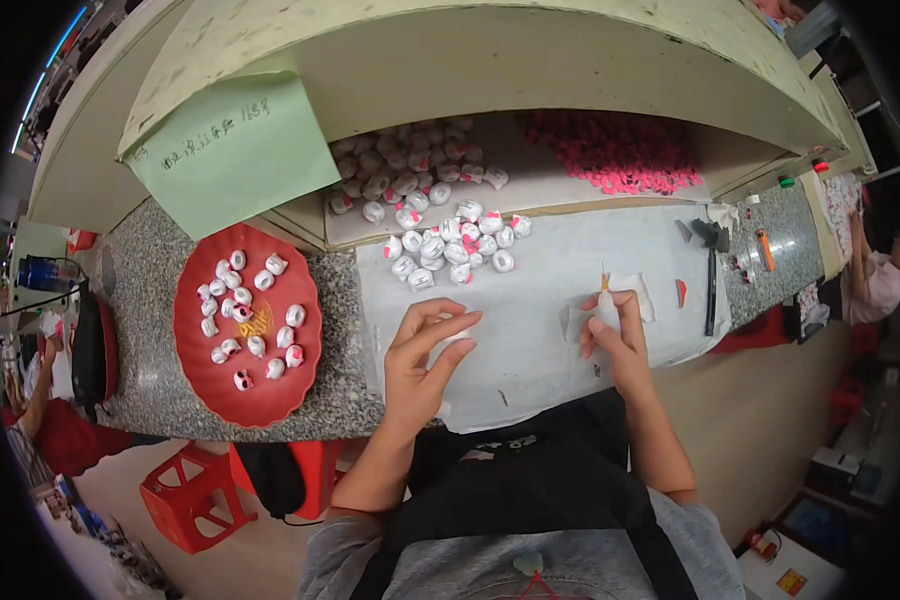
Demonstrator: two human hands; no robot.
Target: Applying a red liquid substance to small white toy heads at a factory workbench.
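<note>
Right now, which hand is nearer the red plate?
Left. The left hand is just right of the red plate, across a strip of counter; the right hand, holding a small glue bottle, is farther right.

A sheet lay on the counter before the person. To its left a plate held scattered small figures. Behind the sheet's middle sat a heap of figures, more of them reaching back under the shelf, with a pile of small pieces to their right. A hammer lay at the sheet's right edge. The left hand rested on the sheet, the right hand beside it holding a small tube.
</note>
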